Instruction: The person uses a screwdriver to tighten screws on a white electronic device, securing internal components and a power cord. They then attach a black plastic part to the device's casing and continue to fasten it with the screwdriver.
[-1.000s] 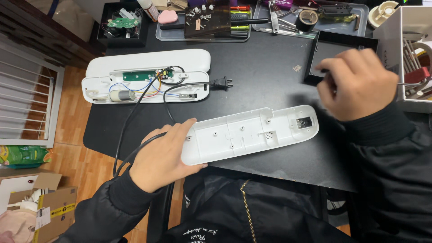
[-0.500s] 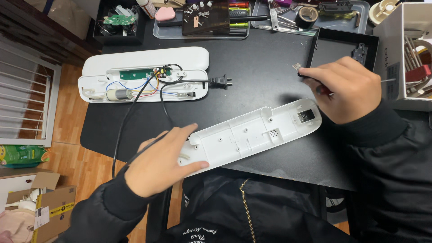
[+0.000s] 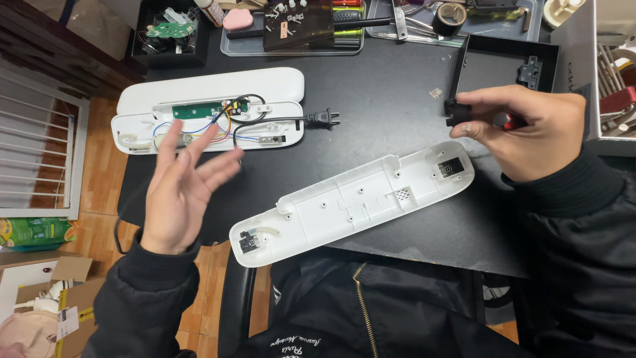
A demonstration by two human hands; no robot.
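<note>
The long white plastic cover (image 3: 354, 199) lies hollow side up on the black table (image 3: 391, 93), slanting between the two hands, its lower end just right of the left hand (image 3: 182, 189) and its upper end just below the right hand (image 3: 523, 129). It looks light and fairly stiff, a thin moulded shell with ribs and screw posts inside; I judge it would flex a little if lifted by one end, so the plain long edges near its middle seem the safest hold, away from the small clips and the square opening at each end. The smooth plastic may slip under dry fingers. The left hand is open, fingers spread, raised above the table and touching nothing. The right hand is closed around a small black part (image 3: 457, 113) pinched at its fingertips, with something red showing inside the palm. Beyond the left hand lies the other white half (image 3: 212, 116), with its green circuit board, coloured wires and black plug lead. A second ago the left hand lay pressed on the cover's lower end; now it has let go and lifted, and the right hand has come away from the black tray (image 3: 507, 66).
</note>
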